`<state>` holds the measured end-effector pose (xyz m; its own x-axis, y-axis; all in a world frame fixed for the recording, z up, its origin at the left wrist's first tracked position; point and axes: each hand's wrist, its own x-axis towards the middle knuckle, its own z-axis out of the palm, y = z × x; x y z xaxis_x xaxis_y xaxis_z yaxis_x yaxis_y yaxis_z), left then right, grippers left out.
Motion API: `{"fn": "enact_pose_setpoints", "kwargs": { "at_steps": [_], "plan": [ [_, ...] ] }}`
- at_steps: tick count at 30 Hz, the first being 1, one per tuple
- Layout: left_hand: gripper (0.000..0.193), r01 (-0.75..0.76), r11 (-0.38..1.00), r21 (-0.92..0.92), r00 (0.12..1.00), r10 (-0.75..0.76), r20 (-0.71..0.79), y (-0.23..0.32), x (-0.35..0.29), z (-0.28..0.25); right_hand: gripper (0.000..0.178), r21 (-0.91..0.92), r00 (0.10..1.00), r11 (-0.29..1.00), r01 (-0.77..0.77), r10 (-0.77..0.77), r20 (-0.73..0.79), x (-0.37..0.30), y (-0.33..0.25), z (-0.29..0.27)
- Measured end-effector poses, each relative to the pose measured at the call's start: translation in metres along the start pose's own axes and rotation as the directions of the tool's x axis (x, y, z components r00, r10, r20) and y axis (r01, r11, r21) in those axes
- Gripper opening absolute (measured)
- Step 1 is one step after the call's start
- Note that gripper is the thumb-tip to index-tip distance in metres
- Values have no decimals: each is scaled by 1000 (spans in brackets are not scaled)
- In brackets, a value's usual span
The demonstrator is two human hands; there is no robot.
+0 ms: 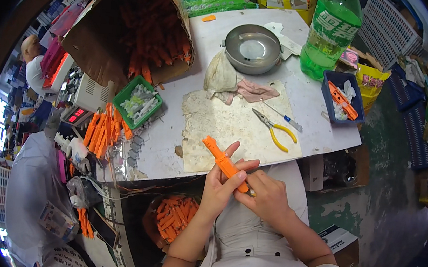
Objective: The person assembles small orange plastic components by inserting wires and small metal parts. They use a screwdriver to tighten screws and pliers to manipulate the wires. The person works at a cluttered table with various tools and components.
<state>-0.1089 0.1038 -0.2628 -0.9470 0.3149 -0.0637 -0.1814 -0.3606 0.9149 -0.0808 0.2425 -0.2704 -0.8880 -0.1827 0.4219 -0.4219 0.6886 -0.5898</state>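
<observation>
A long orange plastic part (218, 155) is held at a slant over the table's front edge. My left hand (221, 182) is closed round its lower half, thumb on top, with some fingers stretched out beyond it. At the part's lower end my right hand (269, 195) is closed in a pinch. A small pale bit shows by its fingertips, too small to name. Beyond the hands, yellow-handled pliers (277, 129) and a thin screwdriver (289, 121) lie on a worn pale board (209, 125).
A metal bowl (252, 49) and a rag (221, 74) sit farther back. Left stand a carton (95, 43) of orange parts and a green basket (138, 103) of small pale pieces. Right are a green bottle (331, 34) and a blue bin (343, 97). Cables (140, 193) hang below the edge.
</observation>
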Motion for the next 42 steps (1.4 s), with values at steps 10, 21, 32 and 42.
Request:
{"fn": "enact_pose_setpoints", "kwargs": {
  "at_steps": [10,21,32,42],
  "plan": [
    [62,-55,984,169,998,53,12,15,35,3,27,53,999,998,-20,21,-25,29,16,-5],
    [61,70,991,-112,997,-66,37,7,34,-3,28,19,999,999,-39,40,-37,30,15,6],
    [54,-11,999,-43,954,-2,-299,-1,-4,-12,35,577,865,673,-463,486,127,-26,40,-42],
    [49,133,988,-73,980,-142,-140,-6,-43,-16,23,-119,899,941,-318,260,-351,-27,94,-72]
  ]
}}
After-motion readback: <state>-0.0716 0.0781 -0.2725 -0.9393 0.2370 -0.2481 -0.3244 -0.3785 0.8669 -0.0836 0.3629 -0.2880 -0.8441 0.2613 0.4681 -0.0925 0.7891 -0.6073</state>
